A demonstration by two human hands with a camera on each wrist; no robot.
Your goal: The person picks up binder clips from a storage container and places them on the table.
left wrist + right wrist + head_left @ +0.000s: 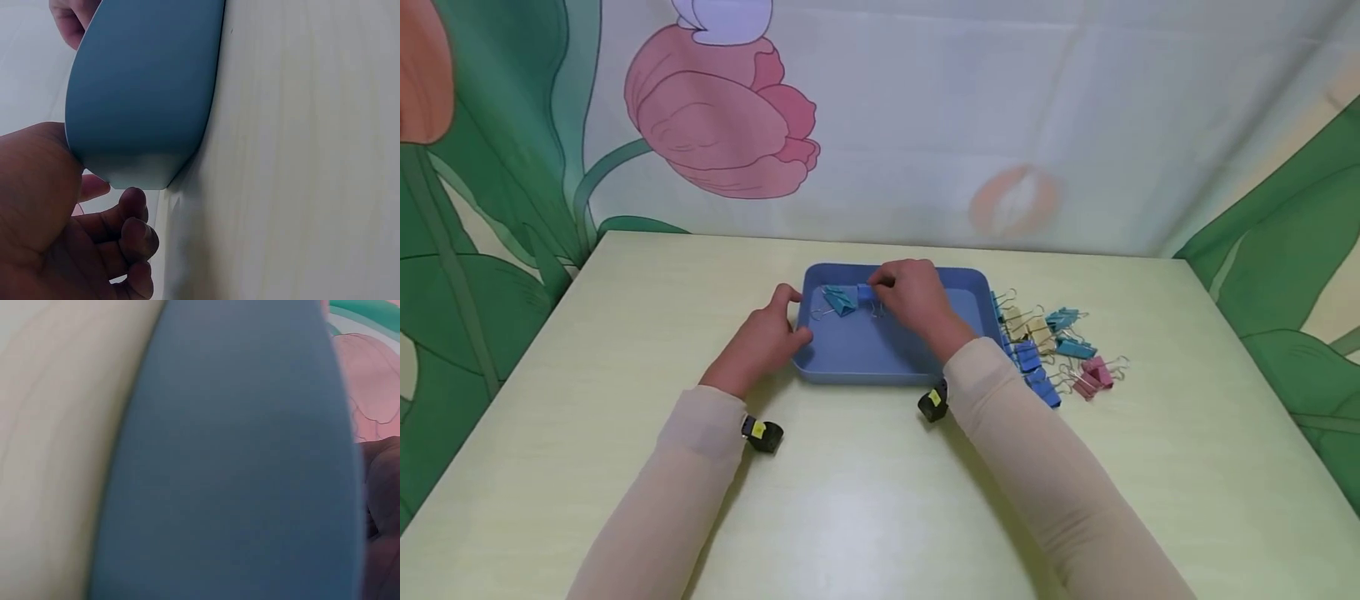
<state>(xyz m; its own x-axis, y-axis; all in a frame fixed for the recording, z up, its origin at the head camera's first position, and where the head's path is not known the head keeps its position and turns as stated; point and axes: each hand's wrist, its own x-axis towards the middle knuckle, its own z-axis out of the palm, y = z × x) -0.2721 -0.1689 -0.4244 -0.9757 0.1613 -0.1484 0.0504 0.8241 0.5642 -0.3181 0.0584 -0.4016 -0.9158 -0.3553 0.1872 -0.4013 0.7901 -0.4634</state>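
Note:
A shallow blue tray (865,354) lies on the table. My left hand (763,337) holds its left side, thumb over the rim; in the left wrist view the other fingers (139,237) curl beside the tray's outer wall (144,81). Over the back middle of the tray, my right hand (917,300) pinches a blue binder clip (866,292) between thumb and fingers. Left of it in the tray lie teal binder clips (840,301) with wire handles. The tray wall (231,456) hides most of the right hand in the right wrist view.
Right of the tray lies a loose group of binder clips: yellow ones (1040,333), blue ones (1042,387), teal ones (1077,347) and pink ones (1097,372). A flower-printed curtain (925,125) hangs behind the table's far edge.

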